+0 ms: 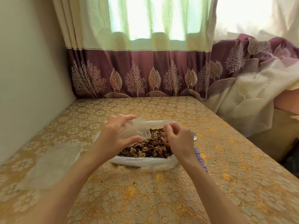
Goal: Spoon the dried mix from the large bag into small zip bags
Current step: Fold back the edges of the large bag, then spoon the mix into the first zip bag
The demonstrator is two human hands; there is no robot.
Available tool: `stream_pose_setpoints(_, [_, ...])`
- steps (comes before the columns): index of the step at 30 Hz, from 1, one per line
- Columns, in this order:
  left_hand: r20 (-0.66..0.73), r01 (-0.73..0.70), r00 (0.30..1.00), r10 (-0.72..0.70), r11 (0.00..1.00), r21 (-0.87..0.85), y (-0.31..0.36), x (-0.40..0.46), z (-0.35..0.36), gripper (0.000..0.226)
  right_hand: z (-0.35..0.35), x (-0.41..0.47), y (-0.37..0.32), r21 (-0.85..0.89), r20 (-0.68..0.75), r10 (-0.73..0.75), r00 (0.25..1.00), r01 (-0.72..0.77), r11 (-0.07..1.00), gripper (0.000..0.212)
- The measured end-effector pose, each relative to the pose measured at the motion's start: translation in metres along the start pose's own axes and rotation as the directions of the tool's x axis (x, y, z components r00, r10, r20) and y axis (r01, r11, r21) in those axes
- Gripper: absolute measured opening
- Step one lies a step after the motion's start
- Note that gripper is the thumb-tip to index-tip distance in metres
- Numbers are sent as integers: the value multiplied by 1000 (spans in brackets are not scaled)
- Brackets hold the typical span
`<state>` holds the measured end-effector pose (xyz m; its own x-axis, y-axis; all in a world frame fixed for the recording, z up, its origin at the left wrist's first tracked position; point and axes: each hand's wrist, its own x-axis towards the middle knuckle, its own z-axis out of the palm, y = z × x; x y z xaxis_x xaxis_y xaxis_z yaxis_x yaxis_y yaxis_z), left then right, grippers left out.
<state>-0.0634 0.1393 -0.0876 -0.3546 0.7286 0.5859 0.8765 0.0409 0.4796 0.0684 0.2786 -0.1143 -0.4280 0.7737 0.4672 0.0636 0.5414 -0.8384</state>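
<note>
Holding a small zip bag [132, 129] above the open large bag [145, 162], the left hand [113, 136] has its thumb and fingers curled round the clear plastic, thumb below and fingers on top. The right hand [178, 138] is at the same small bag's other edge, fingers bent and pinching at the plastic near its mouth, just over the dried mix [145, 149]. That mix, brown nuts and dark fruit pieces, fills the large bag, which lies mouth open at the middle of the table [145, 199], on a gold flowered cloth. A spoon [196, 143] lies on the table just right of the large bag, its metal bowl showing past the right hand and its purple beaded handle running along beside the right wrist. More clear small bags [53, 162] lie flat on the cloth to the left, near the left forearm, apart from the large bag. A curtain [145, 70] with a maroon tree-patterned band hangs behind the table
</note>
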Motion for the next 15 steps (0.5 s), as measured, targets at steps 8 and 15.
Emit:
stream_pose_setpoints(8, [-58, 120, 991, -122, 992, -32, -10, -28, -14, 88, -56, -15, 37, -559, -55, 171, 984, -173, 811, 28])
stream_pose_setpoints(15, [-159, 169, 972, -173, 985, -35, -5, -41, -19, 86, -66, -25, 46, -723, 1, 425, 905, -293, 626, 31])
